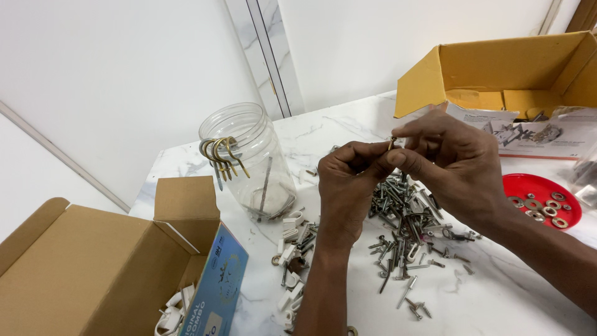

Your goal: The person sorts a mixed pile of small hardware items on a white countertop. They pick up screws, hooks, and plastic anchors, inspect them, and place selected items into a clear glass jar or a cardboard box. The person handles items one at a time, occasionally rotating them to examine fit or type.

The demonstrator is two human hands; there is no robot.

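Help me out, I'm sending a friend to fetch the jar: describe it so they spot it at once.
On the white marble table, look left of the scattered heap of screws, just behind the open brown cardboard box. There stands the clear plastic jar, upright and lidless. It alone has brass hooks hung over its rim.

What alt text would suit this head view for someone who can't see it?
Two hands, left and right, pinch a small screw above a pile of screws on a marble table. Nearby: a jar hung with hooks, cardboard boxes, a red dish of washers.
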